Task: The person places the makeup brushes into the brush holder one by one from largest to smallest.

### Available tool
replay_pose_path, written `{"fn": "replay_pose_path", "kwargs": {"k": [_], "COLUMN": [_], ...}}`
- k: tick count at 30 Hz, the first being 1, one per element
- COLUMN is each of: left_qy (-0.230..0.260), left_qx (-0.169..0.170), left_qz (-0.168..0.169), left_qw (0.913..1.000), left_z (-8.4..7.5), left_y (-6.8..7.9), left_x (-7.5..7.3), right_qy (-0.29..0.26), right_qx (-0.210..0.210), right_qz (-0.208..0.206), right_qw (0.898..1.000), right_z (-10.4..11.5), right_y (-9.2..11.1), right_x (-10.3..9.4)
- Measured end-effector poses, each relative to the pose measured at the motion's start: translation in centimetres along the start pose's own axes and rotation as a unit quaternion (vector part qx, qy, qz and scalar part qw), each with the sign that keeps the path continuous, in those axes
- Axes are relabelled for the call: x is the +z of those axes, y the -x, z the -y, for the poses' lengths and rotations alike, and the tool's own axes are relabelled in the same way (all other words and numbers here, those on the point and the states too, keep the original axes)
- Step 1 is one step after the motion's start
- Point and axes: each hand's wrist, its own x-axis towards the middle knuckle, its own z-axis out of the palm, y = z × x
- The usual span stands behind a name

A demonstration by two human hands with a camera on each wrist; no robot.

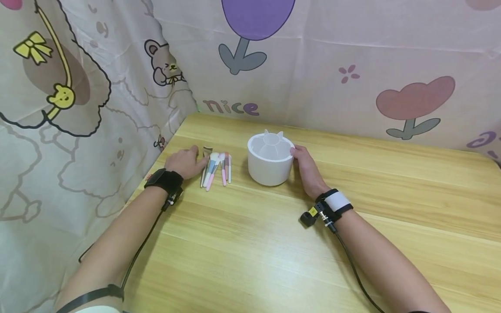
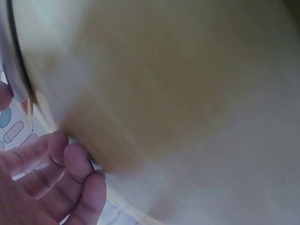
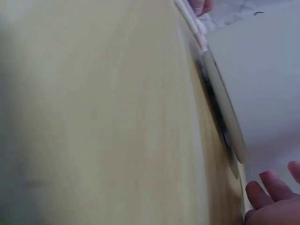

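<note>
A round white holder (image 1: 270, 169) with a cat-eared inner cup stands upright on the table. My right hand (image 1: 309, 174) grips its right side, one fingertip at the rim; in the right wrist view bent fingers (image 3: 267, 187) lie close to its white wall (image 3: 267, 93). To the left, several makeup brushes (image 1: 213, 169) with pink, white and grey handles lie side by side. Over the leftmost one, a fan-headed brush (image 1: 207, 150), my left hand (image 1: 184, 164) reaches with thumb and fingers apart. Its loosely bent fingers (image 2: 77, 164) show in the left wrist view.
The wooden table (image 1: 242, 243) ends at a printed curtain (image 1: 313, 78) behind and another (image 1: 129, 100) along the left. Each wrist wears a black strap with a camera; a cable (image 1: 354, 265) runs down the right forearm.
</note>
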Motion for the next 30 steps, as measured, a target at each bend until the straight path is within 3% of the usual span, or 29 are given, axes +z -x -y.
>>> {"fn": "replay_pose_path", "kwargs": {"k": [9,17,20,25,30], "left_qy": [0.016,0.056,0.085,0.119,0.158], "left_qx": [-0.007,-0.013,-0.022,-0.038,-0.044], "left_qz": [-0.005,0.010,0.018,0.019,0.020], "left_qw": [0.9998,0.9983,0.9959,0.9920,0.9863], "left_z": [-0.34,-0.28,-0.24,-0.19,0.04], "left_y": [0.20,0.21,0.20,0.24,0.52], "left_x": [-0.03,0.06,0.02,-0.07,-0.15], "right_qy": [-0.044,-0.004,0.002,0.008,0.020], "right_qx": [0.033,-0.012,0.000,-0.017,0.004], "right_qz": [-0.009,-0.001,-0.010,-0.014,-0.018], "right_qw": [0.998,1.000,1.000,1.000,1.000], "right_z": [0.09,0.15,0.00,-0.37,-0.53], "right_y": [0.01,0.14,0.31,0.32,0.16], "right_x": [0.07,0.37,0.40,0.31,0.33]}}
